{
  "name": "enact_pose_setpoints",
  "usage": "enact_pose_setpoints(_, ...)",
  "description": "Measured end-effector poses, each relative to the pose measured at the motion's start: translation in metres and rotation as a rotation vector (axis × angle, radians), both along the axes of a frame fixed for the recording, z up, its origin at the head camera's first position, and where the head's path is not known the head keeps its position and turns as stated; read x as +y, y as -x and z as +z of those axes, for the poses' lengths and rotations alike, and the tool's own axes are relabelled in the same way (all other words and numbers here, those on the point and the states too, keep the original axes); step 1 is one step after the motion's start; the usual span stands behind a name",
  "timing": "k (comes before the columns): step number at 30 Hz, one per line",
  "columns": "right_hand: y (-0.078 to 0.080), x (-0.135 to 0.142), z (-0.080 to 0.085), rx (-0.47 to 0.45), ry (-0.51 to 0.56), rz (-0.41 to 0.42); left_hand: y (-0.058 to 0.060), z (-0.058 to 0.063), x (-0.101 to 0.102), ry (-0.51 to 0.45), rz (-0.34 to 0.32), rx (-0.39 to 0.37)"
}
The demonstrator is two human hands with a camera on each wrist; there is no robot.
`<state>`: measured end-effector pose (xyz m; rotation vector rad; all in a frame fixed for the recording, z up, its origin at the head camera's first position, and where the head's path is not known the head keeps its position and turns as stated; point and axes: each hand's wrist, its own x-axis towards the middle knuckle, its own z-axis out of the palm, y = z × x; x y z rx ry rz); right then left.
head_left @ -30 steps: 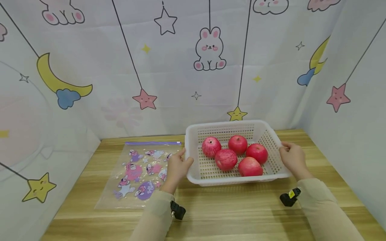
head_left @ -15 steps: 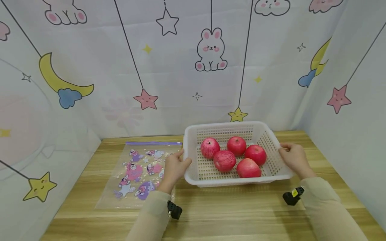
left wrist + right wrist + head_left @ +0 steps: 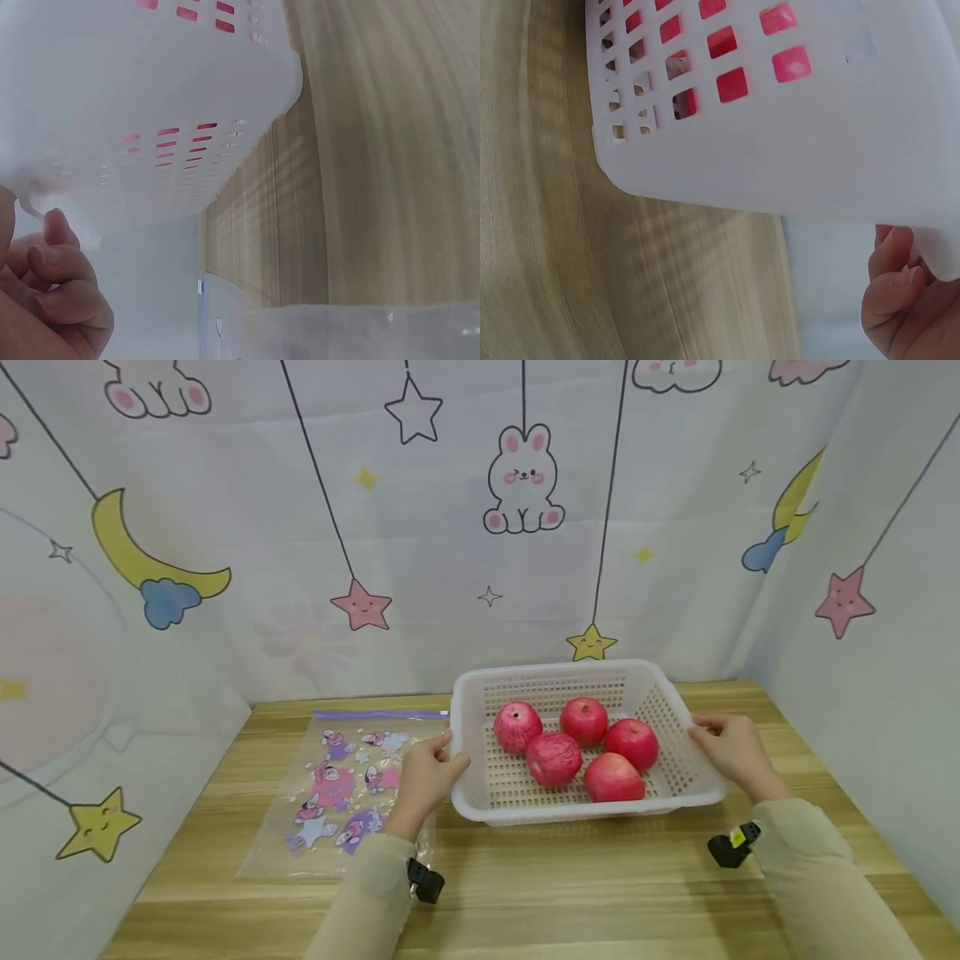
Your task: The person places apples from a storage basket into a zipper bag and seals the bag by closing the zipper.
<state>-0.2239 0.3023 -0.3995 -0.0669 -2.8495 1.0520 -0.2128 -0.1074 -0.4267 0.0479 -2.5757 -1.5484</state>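
Note:
A white plastic basket point(image 3: 577, 812) with perforated walls holds several red apples point(image 3: 553, 759). My left hand point(image 3: 426, 779) grips its left rim, thumb on top and fingers curled beneath. On the opposite side my right hand point(image 3: 738, 755) grips the right rim. Both wrist views show the basket's side wall point(image 3: 150, 90) close up, with red apples showing through the holes. In the right wrist view the fingers point(image 3: 892, 289) curl under the rim, and the basket's shadow falls on the wood below it.
A clear zip bag point(image 3: 330, 785) with a purple slider strip and cartoon prints lies flat on the wooden table point(image 3: 540, 893), left of the basket and partly behind my left forearm. A printed white curtain point(image 3: 442, 543) stands behind the table.
Both hands have kept their grip on the basket, which has shifted slightly to the left with the apples inside, nearer the zip bag. The bag has stayed in place.

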Motion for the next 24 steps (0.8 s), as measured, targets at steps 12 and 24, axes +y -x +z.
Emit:
enact_pose_setpoints(12,-0.003,0.0,0.0,-0.033,0.066,0.024,-0.001,0.003,-0.007,-0.009,-0.008,-0.041)
enact_pose_setpoints(24,-0.006,-0.001,-0.006,-0.041,0.128,0.025,-0.001,0.002,-0.014,0.01,-0.012,-0.069)
